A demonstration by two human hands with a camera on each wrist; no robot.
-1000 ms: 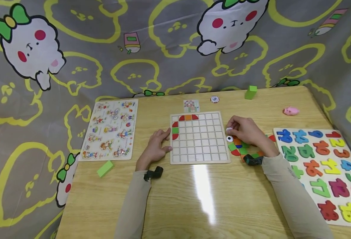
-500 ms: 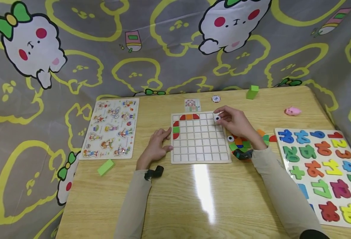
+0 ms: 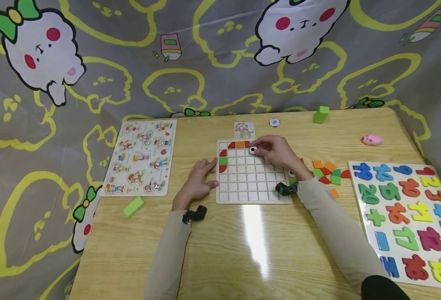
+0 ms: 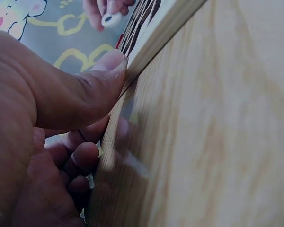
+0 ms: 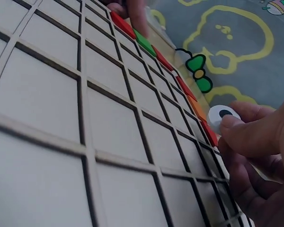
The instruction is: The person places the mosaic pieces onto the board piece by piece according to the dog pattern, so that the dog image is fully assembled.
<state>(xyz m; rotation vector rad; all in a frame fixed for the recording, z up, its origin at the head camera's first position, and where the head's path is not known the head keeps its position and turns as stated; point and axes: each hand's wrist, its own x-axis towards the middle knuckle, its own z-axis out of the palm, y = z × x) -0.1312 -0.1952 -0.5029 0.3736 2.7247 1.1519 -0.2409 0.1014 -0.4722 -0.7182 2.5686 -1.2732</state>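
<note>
My left hand point(image 3: 198, 181) rests at the left edge of a white grid board point(image 3: 254, 203), thumb and index fingertip touching it. In the left wrist view the thumb point(image 4: 92, 90) lies against the board's side. My right hand point(image 3: 278, 152) pinches a white round eye piece point(image 5: 217, 116) with a black pupil between thumb and fingers, above the board's upper rows. Curved red pieces flank an orange square point(image 3: 240, 144) in the top row and a green square point(image 3: 223, 160) in the left column. A second eye piece point(image 3: 291, 173) beside the board is partly hidden by my right wrist.
Loose coloured tiles point(image 3: 335, 176) lie right of the board. Behind it are a picture card point(image 3: 244, 129), a chip point(image 3: 274, 122) and a green block point(image 3: 321, 115). A number puzzle point(image 3: 408, 212), picture puzzle point(image 3: 139, 158), pink pig point(image 3: 372, 139) and another green block point(image 3: 133, 206) stand around.
My right hand has lifted the eye piece from beside the tiles and carried it left over the board's upper part. The left hand has stayed at the board's edge.
</note>
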